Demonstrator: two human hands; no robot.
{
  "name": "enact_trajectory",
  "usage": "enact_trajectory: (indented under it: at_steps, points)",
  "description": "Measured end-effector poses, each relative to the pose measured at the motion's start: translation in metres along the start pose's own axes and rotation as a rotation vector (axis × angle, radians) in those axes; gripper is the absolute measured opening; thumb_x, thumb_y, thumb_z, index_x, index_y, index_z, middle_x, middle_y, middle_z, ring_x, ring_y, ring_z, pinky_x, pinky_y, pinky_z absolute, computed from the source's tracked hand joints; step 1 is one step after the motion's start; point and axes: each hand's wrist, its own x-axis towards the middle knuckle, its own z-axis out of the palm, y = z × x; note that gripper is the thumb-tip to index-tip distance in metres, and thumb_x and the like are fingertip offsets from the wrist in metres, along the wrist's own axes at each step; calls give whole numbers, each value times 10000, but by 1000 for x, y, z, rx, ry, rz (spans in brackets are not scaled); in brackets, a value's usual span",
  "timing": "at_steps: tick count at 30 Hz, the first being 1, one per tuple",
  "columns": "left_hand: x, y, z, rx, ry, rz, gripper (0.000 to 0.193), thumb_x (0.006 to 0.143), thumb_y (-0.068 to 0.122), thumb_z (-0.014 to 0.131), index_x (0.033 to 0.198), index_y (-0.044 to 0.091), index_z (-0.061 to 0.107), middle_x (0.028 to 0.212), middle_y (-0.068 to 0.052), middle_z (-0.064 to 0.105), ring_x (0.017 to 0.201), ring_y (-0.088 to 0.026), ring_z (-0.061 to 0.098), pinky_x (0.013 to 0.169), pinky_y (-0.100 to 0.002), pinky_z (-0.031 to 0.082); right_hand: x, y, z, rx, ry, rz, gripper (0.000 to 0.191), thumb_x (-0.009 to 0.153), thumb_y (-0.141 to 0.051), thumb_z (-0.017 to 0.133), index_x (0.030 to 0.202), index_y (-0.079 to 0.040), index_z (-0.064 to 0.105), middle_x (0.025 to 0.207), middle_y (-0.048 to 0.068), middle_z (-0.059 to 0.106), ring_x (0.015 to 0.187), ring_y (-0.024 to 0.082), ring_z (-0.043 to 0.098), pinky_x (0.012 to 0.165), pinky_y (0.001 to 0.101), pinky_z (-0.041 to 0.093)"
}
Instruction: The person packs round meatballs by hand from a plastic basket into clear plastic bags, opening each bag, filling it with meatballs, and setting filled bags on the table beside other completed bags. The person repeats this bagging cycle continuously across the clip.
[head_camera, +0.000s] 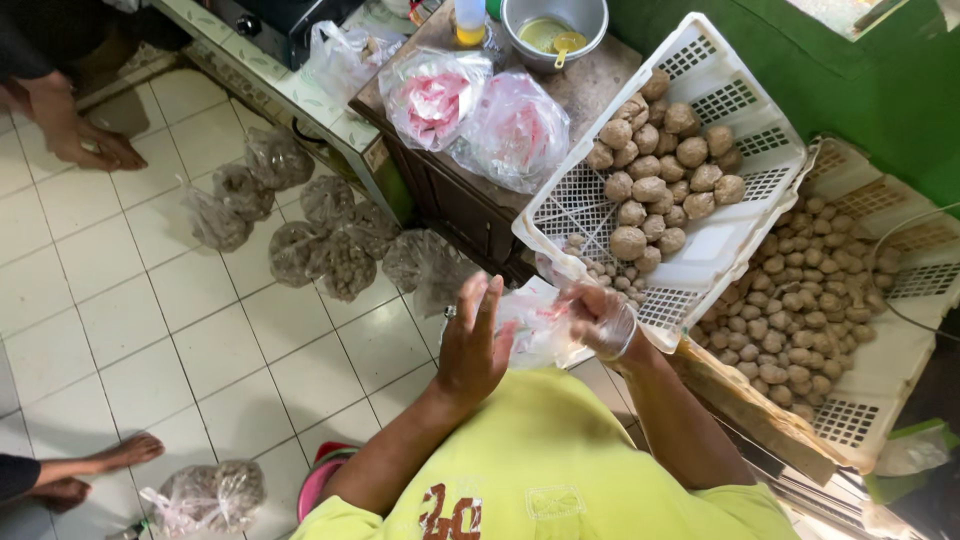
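My left hand (472, 340) has its fingers spread and touches the edge of a clear plastic bag (535, 325) held in front of my chest. My right hand (600, 318), covered in a thin clear glove, grips the other side of the same bag. Just beyond the hands, a white plastic crate (745, 190) tilts toward me with large brown meatballs (655, 170) piled in it and several small ones near its low edge. A second white crate (905, 330) to the right holds many smaller meatballs (800, 290).
Several filled clear bags of meatballs (320, 230) lie on the white tiled floor, one more (205, 495) at bottom left. A dark wooden cabinet (460, 200) carries tied bags and a metal bowl (555, 30). Another person's feet (85, 140) stand at top left, and a bare foot (95, 465) at bottom left.
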Motion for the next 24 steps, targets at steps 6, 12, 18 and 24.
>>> enact_trajectory:
  at_steps: [6, 12, 18, 24]
  points:
    - [-35, -36, 3, -171, -112, -372, 216, 1023, 115, 632, 1238, 91, 634, 1131, -170, 736, 1011, -377, 732, 853, -432, 582, 30, -21, 29, -838, -52, 28, 307, 828, -253, 844, 1018, -55, 706, 894, 56, 706, 782, 154, 666, 716, 310, 549]
    - [-43, -56, -28, 43, -105, -426, 378, 805, 168, 767, 1098, -14, 611, 1006, -222, 669, 870, -432, 651, 733, -497, 506, 80, -5, 67, -822, -11, 1, 205, 885, -172, 819, 943, -36, 677, 911, 96, 684, 797, 203, 657, 726, 336, 541]
    - [-39, -55, -39, -137, 279, -433, 309, 878, -21, 546, 1173, 15, 632, 986, -193, 702, 875, -338, 687, 769, -421, 560, 87, -23, 53, -942, -93, -161, 174, 854, -160, 793, 930, -31, 703, 847, 105, 669, 780, 218, 630, 713, 361, 516]
    - [-22, -15, -20, -339, 265, -605, 305, 903, -34, 541, 1201, -3, 600, 895, -148, 672, 769, -152, 637, 703, -325, 518, 109, -1, 32, -666, -57, 9, 318, 1043, -320, 613, 1216, -71, 711, 1047, 90, 689, 873, 214, 590, 782, 325, 493]
